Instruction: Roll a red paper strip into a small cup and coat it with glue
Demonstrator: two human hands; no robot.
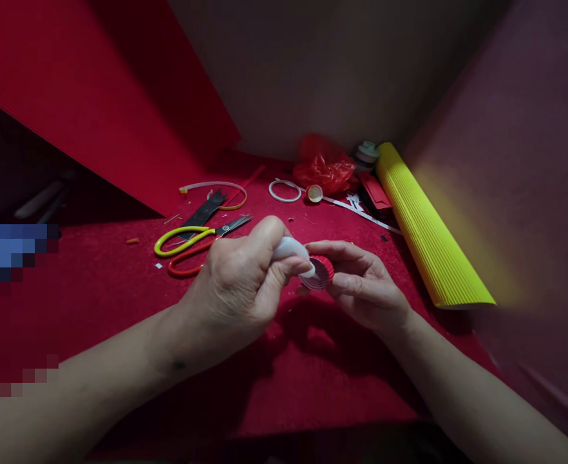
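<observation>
My left hand (245, 277) is closed around a white squeeze bottle (290, 247), which looks like a glue bottle. Its tip points down at a small round red piece (323, 270) with a ridged rim, like corrugated paper rolled into a shallow cup. My right hand (368, 283) pinches that piece by its right side between thumb and fingers. The tip meets the near, greyish-looking face of the piece; whether any glue comes out I cannot tell. Both hands hover above the red cloth. Most of the bottle is hidden in my left palm.
Scissors (187, 241) with yellow and red handles lie left of my hands, over a black strip (207, 209). Behind are a white paper ring (284, 191), a small red cup (313, 193) and a red plastic bag (325, 167). A yellow corrugated roll (429, 225) lies right; a red corrugated sheet (95, 84) leans left.
</observation>
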